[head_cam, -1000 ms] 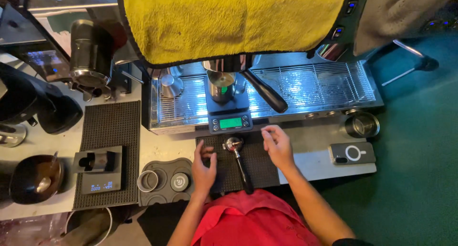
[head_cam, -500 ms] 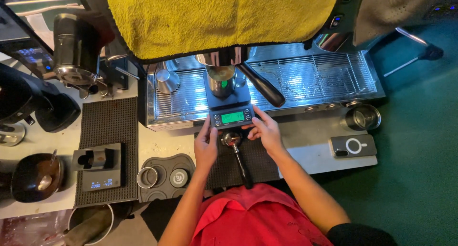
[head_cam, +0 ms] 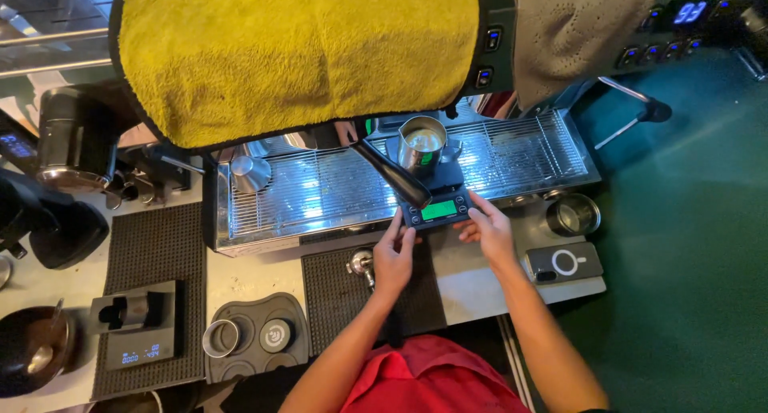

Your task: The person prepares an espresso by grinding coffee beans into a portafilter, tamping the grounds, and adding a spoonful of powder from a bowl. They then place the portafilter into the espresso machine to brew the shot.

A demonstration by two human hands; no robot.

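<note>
Fingers [head_cam: 402,223] of the left hand [head_cam: 393,261] press against the near left edge of the scale [head_cam: 436,209], while those of the right hand [head_cam: 489,230] are curled on its near right edge, so both hands grip it between them, closed only as far as its sides. Nearest the person, a red shirt [head_cam: 432,381] fills the bottom edge, and both bare forearms reach up from it. Under the left hand lies a ribbed black mat [head_cam: 336,289] on the table [head_cam: 472,273], with a portafilter [head_cam: 362,262] resting on it just beside the left wrist. Left of that sit a tamping station [head_cam: 258,337] and a small grinder scale [head_cam: 136,333] on another mat. To the right, a phone [head_cam: 564,265] lies on the table near a small steel cup [head_cam: 573,214]. The scale sits at the front of the drip tray [head_cam: 320,193], its green display lit, and it carries a steel pitcher [head_cam: 422,143]. A black handle [head_cam: 392,173] slants over the tray just beside the pitcher. Farther back, a yellow towel [head_cam: 296,53] drapes the machine's top, with a grey cloth [head_cam: 584,29] beside it.
</note>
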